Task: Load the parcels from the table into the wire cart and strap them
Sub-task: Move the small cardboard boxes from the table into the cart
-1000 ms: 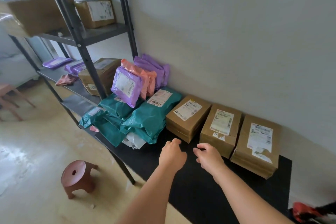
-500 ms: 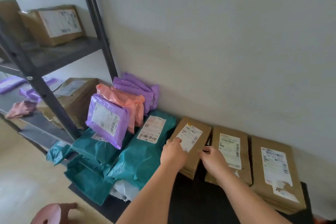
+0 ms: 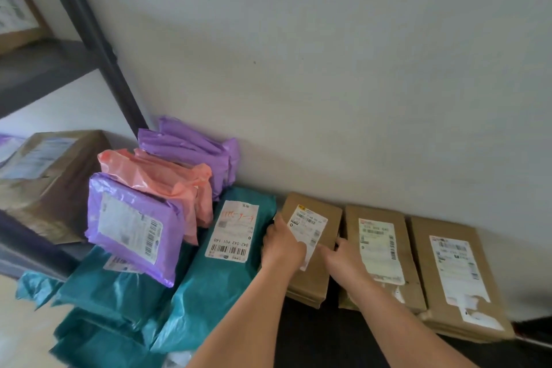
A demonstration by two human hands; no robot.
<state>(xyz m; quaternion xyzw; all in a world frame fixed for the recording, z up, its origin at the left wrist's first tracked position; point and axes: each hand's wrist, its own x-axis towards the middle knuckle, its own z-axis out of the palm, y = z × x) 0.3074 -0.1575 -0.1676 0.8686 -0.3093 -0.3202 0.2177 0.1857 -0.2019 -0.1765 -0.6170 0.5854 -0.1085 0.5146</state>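
Three flat brown cardboard parcels lie side by side against the wall on a black table. My left hand grips the left edge of the leftmost brown parcel, thumb on its white label. My right hand holds that parcel's right edge, in the gap beside the middle brown parcel. The right brown parcel lies untouched. Teal mailer bags lie to the left, with purple mailers and pink mailers leaning on them. No wire cart is in view.
A dark metal shelf rack stands at the left against the wall, holding a large brown box on its lower shelf and another box at the top left corner. The grey wall rises directly behind the parcels.
I have leaned in closer to the table. Both hands went forward from the bare black surface onto the leftmost brown parcel and now clasp its two long edges.
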